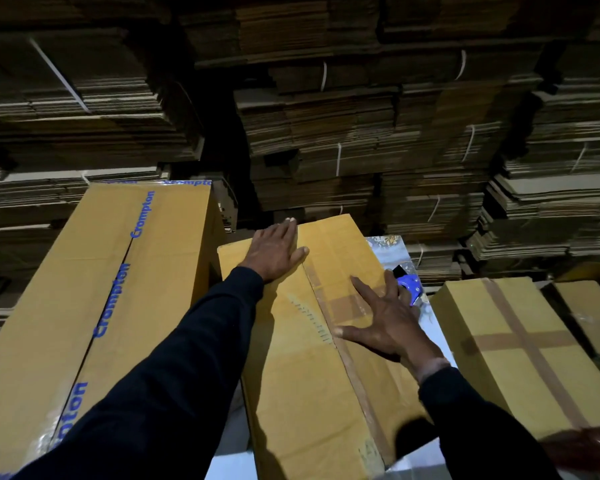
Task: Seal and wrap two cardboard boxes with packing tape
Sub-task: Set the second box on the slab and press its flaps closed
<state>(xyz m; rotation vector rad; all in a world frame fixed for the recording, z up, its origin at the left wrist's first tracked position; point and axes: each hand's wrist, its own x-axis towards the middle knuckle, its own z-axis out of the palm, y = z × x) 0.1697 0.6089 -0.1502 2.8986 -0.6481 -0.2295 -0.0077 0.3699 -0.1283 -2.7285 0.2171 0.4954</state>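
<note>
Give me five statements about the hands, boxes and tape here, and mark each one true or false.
1. Both hands lie flat on the middle box. True.
2. The right hand grips the tape dispenser. False: the dispenser lies beyond the hand, on the table; the fingers are spread on the box.
3. The right box has tape crossed on top. True.
4. The left box is unprinted. False: it reads "Crompton" in blue.
5. The left hand rests near the middle box's far end. True.
</note>
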